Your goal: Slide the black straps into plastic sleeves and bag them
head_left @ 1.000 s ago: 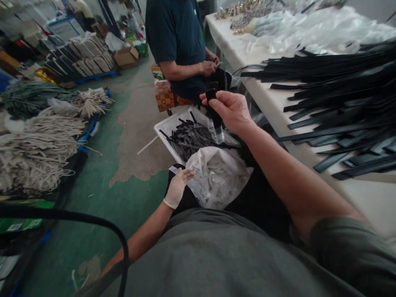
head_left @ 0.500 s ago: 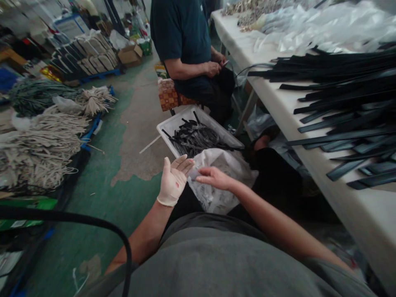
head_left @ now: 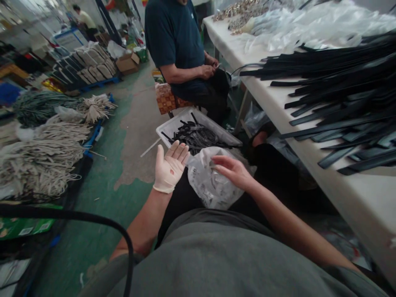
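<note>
My left hand [head_left: 169,169] wears a thin whitish glove with a small torn hole in the palm. It is turned palm up, fingers stretched out, with nothing lying on it. My right hand [head_left: 233,170] is bare and hovers over a clear plastic bag [head_left: 201,185] on my lap. Its fingers are bent with a gap to the thumb, and no held thing shows in it. Small pieces inside the bag are too blurred to name. Just beyond my hands, a white plastic tray [head_left: 163,134] holds many black strips [head_left: 198,134].
On the right, a white table [head_left: 262,97] carries a pile of black straps [head_left: 334,86] and plastic bags [head_left: 315,24]. A co-worker [head_left: 176,45] sits ahead. Bundles of pale cord [head_left: 40,152] lie at left. A black cable [head_left: 93,218] arcs across the lower left.
My right hand has moved right, away from my left hand, and its thumb and fingers have parted. My left hand has shifted slightly up and left, its fingers more spread.
</note>
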`<state>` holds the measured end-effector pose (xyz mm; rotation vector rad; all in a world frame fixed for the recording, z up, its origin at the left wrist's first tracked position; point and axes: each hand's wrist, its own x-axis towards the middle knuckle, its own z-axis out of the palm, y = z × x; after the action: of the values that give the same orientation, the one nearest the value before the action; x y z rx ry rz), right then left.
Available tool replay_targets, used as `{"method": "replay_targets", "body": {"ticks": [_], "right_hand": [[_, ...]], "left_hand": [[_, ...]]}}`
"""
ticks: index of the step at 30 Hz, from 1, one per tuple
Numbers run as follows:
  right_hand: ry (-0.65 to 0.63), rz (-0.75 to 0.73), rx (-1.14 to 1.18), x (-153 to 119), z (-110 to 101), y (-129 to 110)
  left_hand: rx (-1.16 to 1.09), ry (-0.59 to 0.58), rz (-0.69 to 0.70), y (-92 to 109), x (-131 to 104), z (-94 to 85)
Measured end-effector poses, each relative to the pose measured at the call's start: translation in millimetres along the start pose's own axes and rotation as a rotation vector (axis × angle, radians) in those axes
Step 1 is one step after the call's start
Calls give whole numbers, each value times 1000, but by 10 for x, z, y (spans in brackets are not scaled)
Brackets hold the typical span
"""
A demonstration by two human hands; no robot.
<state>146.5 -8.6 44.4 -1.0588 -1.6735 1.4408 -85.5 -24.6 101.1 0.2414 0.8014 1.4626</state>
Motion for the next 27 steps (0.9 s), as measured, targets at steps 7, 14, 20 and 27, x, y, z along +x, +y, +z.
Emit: {"method": "replay_targets", "body": {"ticks": [7, 14, 20, 27], "right_hand": [[-142, -106, -202, 171, 190, -223], [-267, -83, -248, 132, 261, -159], [-310, 131, 53, 73, 164, -298], [13, 177, 25, 190, 68, -245]], "left_hand": [[-7, -69, -116, -201, -94, 135], [43, -47, -115, -246, -72, 124], [251, -74, -167, -352, 116, -120], [842, -152, -81, -505, -27, -387]]}}
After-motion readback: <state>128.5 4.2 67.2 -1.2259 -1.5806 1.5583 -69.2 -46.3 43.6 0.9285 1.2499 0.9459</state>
